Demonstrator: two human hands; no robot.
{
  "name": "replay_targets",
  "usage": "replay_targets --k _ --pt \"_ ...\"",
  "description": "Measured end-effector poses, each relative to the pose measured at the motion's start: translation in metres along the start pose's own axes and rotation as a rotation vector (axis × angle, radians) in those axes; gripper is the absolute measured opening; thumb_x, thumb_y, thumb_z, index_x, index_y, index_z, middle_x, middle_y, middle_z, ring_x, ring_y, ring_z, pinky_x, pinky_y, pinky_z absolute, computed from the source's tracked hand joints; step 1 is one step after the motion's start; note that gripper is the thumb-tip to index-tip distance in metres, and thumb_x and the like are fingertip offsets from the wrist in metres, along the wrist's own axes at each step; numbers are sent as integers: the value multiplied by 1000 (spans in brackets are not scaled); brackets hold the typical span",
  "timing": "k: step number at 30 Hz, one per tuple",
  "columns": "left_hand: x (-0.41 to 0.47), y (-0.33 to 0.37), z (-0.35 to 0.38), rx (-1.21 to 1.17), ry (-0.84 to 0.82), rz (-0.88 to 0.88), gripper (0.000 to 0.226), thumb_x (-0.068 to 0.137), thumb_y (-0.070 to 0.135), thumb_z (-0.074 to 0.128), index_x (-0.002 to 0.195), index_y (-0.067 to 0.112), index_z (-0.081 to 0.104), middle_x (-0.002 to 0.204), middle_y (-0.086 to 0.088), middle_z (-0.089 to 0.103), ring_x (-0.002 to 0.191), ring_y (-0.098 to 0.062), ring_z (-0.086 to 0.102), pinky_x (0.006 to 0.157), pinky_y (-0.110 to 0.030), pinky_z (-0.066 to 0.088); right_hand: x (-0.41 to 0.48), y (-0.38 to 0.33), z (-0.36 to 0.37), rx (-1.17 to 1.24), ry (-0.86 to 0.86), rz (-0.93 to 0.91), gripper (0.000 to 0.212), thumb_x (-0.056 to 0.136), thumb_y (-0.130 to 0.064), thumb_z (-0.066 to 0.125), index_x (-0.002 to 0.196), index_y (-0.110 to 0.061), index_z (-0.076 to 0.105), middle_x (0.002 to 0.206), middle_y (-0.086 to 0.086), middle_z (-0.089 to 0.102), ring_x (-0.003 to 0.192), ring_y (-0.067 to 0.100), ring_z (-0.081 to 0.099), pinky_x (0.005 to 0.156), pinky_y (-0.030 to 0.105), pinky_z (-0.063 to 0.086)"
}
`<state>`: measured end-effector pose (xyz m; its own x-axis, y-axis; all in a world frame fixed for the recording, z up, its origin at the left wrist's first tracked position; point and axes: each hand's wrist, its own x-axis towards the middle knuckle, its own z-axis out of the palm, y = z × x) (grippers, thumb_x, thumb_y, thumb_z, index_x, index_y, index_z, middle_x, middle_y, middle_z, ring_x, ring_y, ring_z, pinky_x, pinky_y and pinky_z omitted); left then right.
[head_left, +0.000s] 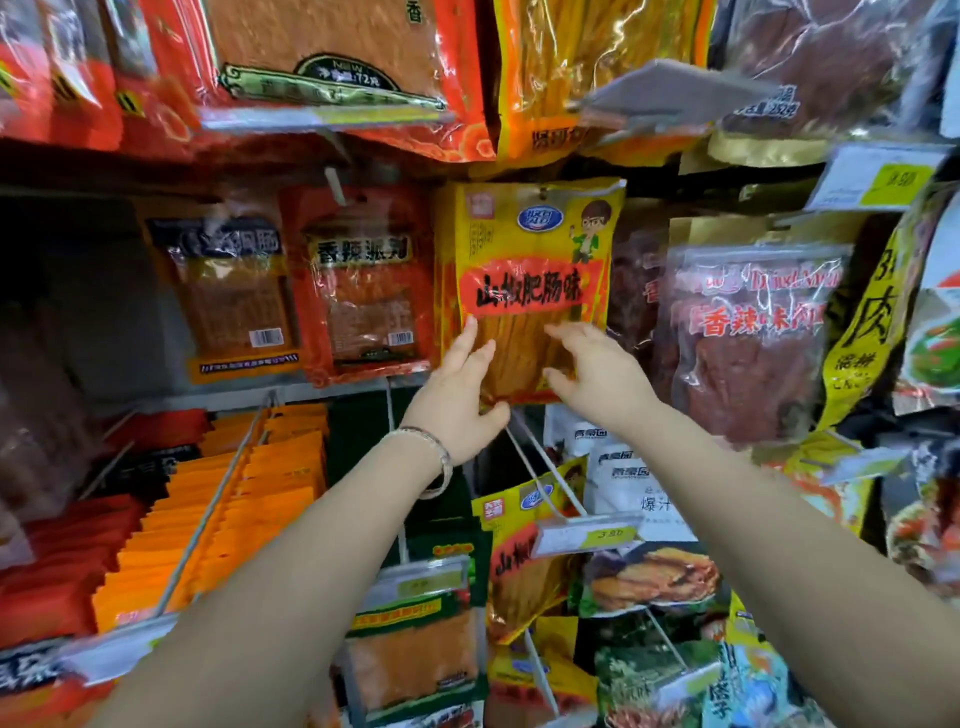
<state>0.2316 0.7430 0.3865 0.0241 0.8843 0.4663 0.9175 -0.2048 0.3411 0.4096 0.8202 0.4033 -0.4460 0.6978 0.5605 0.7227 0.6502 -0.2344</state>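
Note:
A yellow snack packet (530, 270) with a red label band hangs from a peg at the centre of the rack. My left hand (454, 395), with a bracelet on its wrist, lies with straight fingers against the packet's lower left part, thumb at its bottom edge. My right hand (592, 371) hovers in front of the packet's lower right part, fingers spread and slightly bent. It is motion-blurred, and contact with the packet cannot be told.
Neighbouring packets hang close by: a red one (363, 286) on the left and a clear bag of dried meat (748, 332) on the right. Peg rods with price tags (587, 535) jut out below my arms. Rows of orange packets (234, 499) fill the lower left.

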Motion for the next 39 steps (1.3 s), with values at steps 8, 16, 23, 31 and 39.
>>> replay_targets --k 8,16,23,31,39 --pt "-97 42 -14 -499 170 -7 17 88 20 60 101 29 64 102 17 55 84 7 58 63 -9 46 -125 -37 2 492 316 167 21 84 -20 61 105 -24 59 91 0 59 78 16 54 73 30 45" --pt "-337 33 75 -479 -106 -628 20 88 9 60 107 7 67 88 -1 64 66 2 54 63 -11 42 -337 -68 96 806 -201 496 23 88 8 55 99 -12 52 82 2 52 77 18 52 74 24 43" --pt "-595 61 106 -552 -585 -1458 37 88 25 56 114 -1 61 114 -20 62 104 -34 59 92 -34 46 -542 -97 150 548 -1045 860 18 88 -6 57 105 0 57 85 13 58 79 29 58 69 32 41" --pt "-746 93 74 -600 -118 -1999 22 89 14 53 69 17 60 82 -8 62 81 -19 57 75 -28 46 -611 -159 157 303 -1737 410 21 88 -11 52 67 -8 55 67 13 50 67 21 46 64 29 33" --pt "-824 47 27 -813 330 -2263 20 89 9 55 69 9 60 83 -17 62 78 -26 57 86 -40 49 -559 -281 225 255 -1731 272 8 93 -12 48 86 -11 53 82 7 54 63 15 52 52 17 39"
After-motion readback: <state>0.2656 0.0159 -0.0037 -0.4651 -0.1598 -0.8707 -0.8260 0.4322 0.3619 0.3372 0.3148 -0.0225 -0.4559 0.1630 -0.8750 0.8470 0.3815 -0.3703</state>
